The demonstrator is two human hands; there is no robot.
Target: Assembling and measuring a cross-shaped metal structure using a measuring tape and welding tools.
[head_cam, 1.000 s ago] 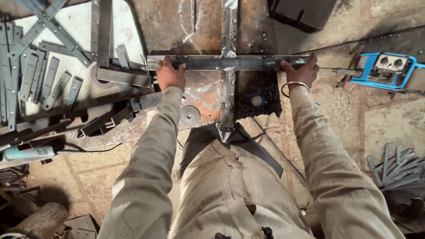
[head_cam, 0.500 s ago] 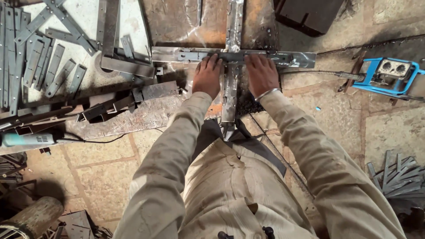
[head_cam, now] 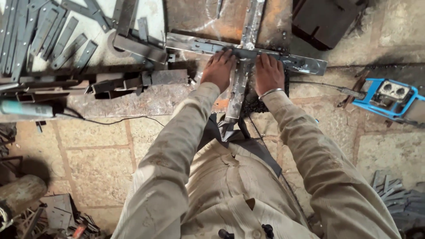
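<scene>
1. Worktable (head_cam: 133, 104): rusty steel slab across the upper frame; we stand at its near edge, on stone paving.
2. Long bar (head_cam: 241, 66): a steel strip running from the table's far side toward us, passing between our two hands.
3. Cross bar (head_cam: 305, 64): a flat punched strip lying crosswise over the long bar, just beyond our fingertips, its ends reaching out past both hands.
4. Left hand (head_cam: 218, 70): flat, palm down, fingers spread, beside the long bar's left edge; fingertips touch the cross bar. It grips nothing.
5. Right hand (head_cam: 268, 73): flat likewise, on the right side, a bangle at the wrist; fingertips at the cross bar.
6. Blue tool (head_cam: 389, 98): on the floor, well to the right.
7. Cut strips (head_cam: 48, 37): loose flat pieces heaped far left.
</scene>
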